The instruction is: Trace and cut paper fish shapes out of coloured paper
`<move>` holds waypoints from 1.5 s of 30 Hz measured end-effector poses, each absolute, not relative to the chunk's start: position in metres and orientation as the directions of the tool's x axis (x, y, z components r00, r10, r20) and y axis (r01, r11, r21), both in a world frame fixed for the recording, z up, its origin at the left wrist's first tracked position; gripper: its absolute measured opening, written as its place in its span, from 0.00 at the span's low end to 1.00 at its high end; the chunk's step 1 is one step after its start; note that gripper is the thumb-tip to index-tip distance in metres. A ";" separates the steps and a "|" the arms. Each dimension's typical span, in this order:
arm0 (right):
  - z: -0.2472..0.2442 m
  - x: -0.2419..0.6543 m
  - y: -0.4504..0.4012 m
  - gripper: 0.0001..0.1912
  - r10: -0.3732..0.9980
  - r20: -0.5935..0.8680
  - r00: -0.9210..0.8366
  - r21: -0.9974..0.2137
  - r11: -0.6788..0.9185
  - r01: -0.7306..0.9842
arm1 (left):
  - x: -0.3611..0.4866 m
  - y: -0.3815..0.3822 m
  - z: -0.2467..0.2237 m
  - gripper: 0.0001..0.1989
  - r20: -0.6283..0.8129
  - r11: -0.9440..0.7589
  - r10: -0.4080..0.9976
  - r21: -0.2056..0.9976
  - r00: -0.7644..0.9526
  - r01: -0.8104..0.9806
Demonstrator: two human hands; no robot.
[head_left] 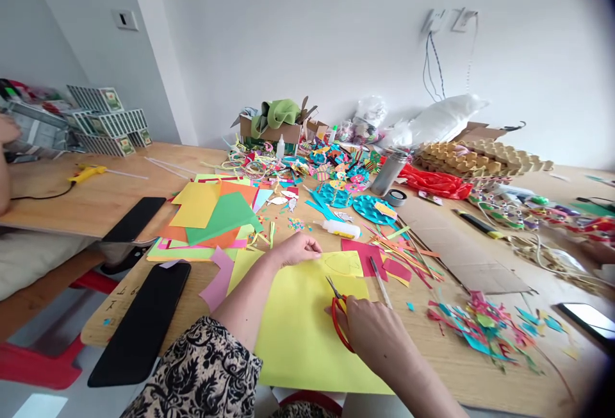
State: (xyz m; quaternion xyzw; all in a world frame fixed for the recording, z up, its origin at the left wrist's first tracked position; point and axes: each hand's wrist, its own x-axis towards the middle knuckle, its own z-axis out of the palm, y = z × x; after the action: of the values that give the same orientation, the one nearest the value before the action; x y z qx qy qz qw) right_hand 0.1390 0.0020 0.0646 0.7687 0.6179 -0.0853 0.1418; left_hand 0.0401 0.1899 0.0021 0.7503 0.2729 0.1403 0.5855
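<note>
My left hand (298,250) is closed in a pinch at the left end of a yellow paper piece (353,266), which bears a faint pencil outline with a curved edge. In my right hand (372,325) is a pair of scissors (339,334) with red and yellow handles. The blades point up and away from me, slightly parted, just below that piece and apart from it. Beneath both hands lies a large yellow sheet (307,341). A pen (381,282) rests beside it, over a dark pink paper (358,251).
Stacked coloured papers (225,216) lie to the left, near a black phone-like slab (144,322). Ahead are a white glue bottle (342,229), a metal flask (388,173) and many paper crafts. Paper scraps (485,328) lie right. Another person's arm (4,168) shows far left.
</note>
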 end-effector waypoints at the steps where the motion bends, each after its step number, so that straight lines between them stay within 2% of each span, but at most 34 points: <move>1: 0.065 0.138 0.002 0.22 0.930 -0.298 0.216 0.115 -0.190 0.975 | 0.040 0.190 0.002 0.07 -0.109 -0.160 0.572 0.957 0.813 0.241; 8: 0.066 0.133 0.009 0.21 0.939 -0.261 0.226 0.127 -0.198 0.972 | 0.040 0.192 0.000 0.08 -0.116 -0.120 0.567 0.968 0.816 0.221; 17: 0.059 0.130 0.012 0.24 0.942 -0.205 0.265 0.117 -0.245 0.963 | 0.041 0.194 -0.005 0.07 -0.125 -0.066 0.559 0.979 0.820 0.194; 30: 0.055 0.126 0.020 0.26 0.941 -0.171 0.291 -0.015 -0.298 0.954 | 0.043 0.196 -0.007 0.08 -0.153 0.025 0.571 0.985 0.806 0.169; 36: 0.053 0.126 0.024 0.27 0.935 -0.197 0.294 -0.063 -0.312 0.948 | 0.042 0.194 -0.002 0.11 -0.161 0.075 0.569 0.987 0.807 0.144; 45: 0.052 0.125 0.025 0.28 0.923 -0.238 0.303 -0.242 -0.358 0.902 | 0.043 0.193 -0.002 0.11 -0.175 0.119 0.566 0.984 0.806 0.131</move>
State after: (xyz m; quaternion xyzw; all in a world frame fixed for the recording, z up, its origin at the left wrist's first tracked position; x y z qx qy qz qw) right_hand 0.1247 0.0246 0.0523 0.8065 0.5656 -0.1694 -0.0314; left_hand 0.0435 0.1932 -0.0022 0.6452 0.2698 0.1559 0.6975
